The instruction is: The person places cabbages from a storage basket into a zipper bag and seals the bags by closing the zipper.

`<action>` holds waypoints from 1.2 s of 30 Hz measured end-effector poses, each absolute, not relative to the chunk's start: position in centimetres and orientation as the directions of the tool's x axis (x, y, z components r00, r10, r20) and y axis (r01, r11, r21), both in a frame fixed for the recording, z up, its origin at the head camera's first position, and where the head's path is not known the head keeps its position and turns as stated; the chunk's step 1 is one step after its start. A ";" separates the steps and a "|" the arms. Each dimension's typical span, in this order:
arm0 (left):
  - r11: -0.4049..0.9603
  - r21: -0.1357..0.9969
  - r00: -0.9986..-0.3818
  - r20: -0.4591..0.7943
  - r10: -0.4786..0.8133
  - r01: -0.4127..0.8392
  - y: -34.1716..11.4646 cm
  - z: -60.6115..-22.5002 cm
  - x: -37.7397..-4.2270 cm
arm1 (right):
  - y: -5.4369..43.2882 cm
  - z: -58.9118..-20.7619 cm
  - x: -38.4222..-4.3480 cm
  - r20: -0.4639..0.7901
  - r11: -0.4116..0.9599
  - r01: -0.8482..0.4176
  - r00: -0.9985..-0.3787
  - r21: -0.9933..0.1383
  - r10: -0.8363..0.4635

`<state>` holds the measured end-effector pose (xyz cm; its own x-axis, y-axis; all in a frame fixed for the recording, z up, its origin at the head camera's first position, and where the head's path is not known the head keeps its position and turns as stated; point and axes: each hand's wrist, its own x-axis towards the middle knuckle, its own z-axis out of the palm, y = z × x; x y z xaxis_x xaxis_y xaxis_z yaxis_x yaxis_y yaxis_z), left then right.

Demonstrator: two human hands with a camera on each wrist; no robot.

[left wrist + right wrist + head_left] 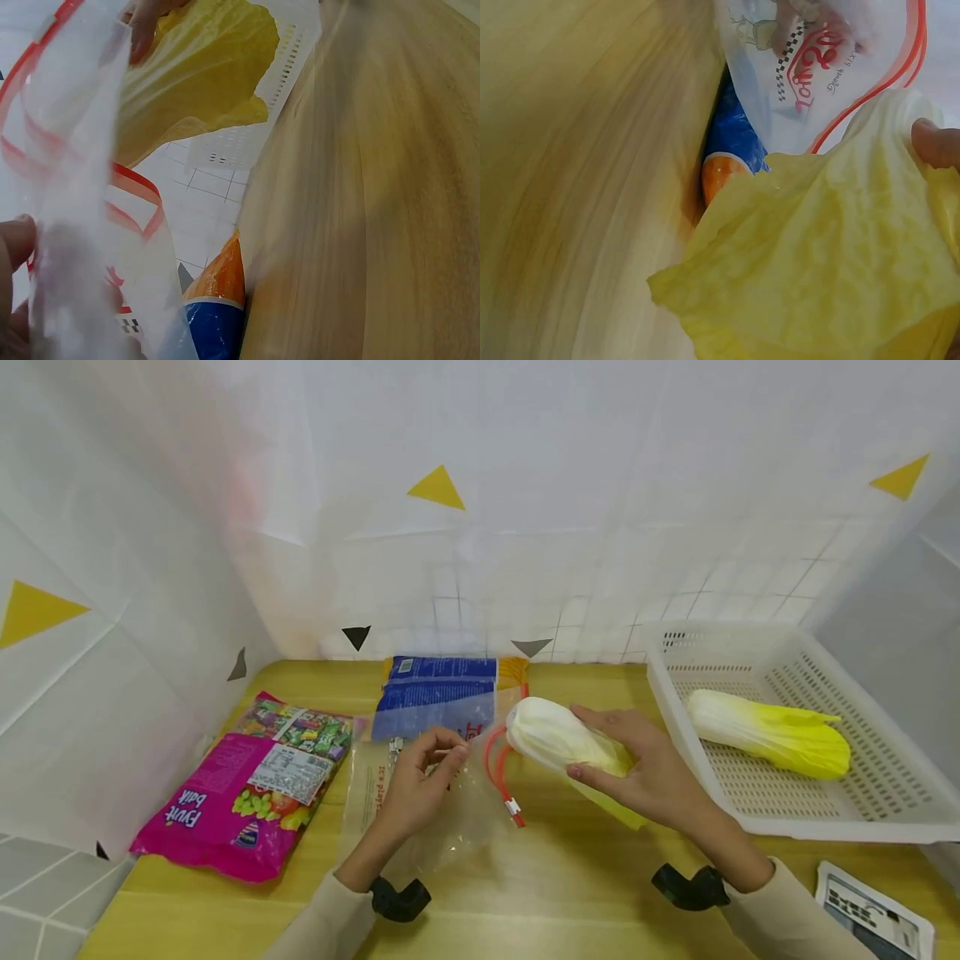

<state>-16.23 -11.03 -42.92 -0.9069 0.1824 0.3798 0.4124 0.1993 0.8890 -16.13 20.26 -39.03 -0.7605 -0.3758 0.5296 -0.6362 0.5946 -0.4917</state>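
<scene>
My right hand (pixel 651 770) grips a small Chinese cabbage (pixel 553 733), its white base pointing left and its yellow leaves hanging toward me. The base is at the red-edged mouth of a clear zip bag (pixel 468 822); I cannot tell whether it is inside. My left hand (pixel 417 783) pinches the bag with thumb and fingers. A red zip strip with a white slider (pixel 513 807) hangs at the mouth, which stands apart in the left wrist view. Red print and a checkered pattern (pixel 781 75) show on the bag in the right wrist view.
A white perforated basket (pixel 757 827) on the right holds another Chinese cabbage (pixel 772 731). A pink candy bag (pixel 217 810) lies at left, and a blue and orange packet (pixel 442 672) lies behind the zip bag. A flat white-edged package (pixel 873 910) sits at front right.
</scene>
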 end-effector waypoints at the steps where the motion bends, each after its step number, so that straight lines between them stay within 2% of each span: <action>1: 0.200 0.887 -0.905 0.386 0.176 0.417 -11.0 -42.9 -16.3 | 20.2 -39.1 -16.1 0.534 0.595 -0.640 -0.756 -0.485 -0.378; 8: 0.179 0.899 -0.914 0.376 0.150 0.400 -11.0 -42.8 -16.2 | 20.1 -39.2 -15.8 0.563 0.604 -0.661 -0.731 -0.445 -0.385; 16: 0.149 0.918 -0.929 0.358 0.093 0.368 -11.0 -42.7 -16.1 | 20.0 -39.2 -15.8 0.582 0.576 -0.728 -0.666 -0.372 -0.466; 22: 0.201 0.882 -0.902 0.398 0.166 0.426 -10.9 -42.5 -15.9 | 20.0 -39.3 -15.8 0.541 0.583 -0.754 -0.639 -0.302 -0.546; 24: 0.229 0.849 -0.874 0.430 0.226 0.477 -10.8 -42.4 -15.8 | 20.0 -39.2 -15.9 0.509 0.595 -0.741 -0.659 -0.311 -0.554; 26: 0.255 0.810 -0.841 0.457 0.289 0.528 -10.7 -42.3 -15.6 | 20.1 -39.0 -16.0 0.465 0.602 -0.702 -0.708 -0.380 -0.532; 30: 0.269 0.752 -0.783 0.489 0.385 0.602 -10.4 -41.9 -15.4 | 20.3 -38.6 -16.0 0.297 0.557 -0.513 -0.850 -0.653 -0.435; 32: 0.277 0.737 -0.770 0.494 0.403 0.617 -10.3 -41.8 -15.3 | 20.4 -38.5 -16.0 0.208 0.529 -0.418 -0.888 -0.739 -0.410; 34: 0.275 0.740 -0.773 0.492 0.401 0.614 -10.2 -41.8 -15.2 | 20.2 -38.4 -16.0 0.173 0.541 -0.390 -0.897 -0.746 -0.407; 36: 0.267 0.751 -0.781 0.490 0.387 0.604 -10.2 -41.9 -15.2 | 20.0 -38.5 -15.9 0.208 0.575 -0.451 -0.874 -0.683 -0.438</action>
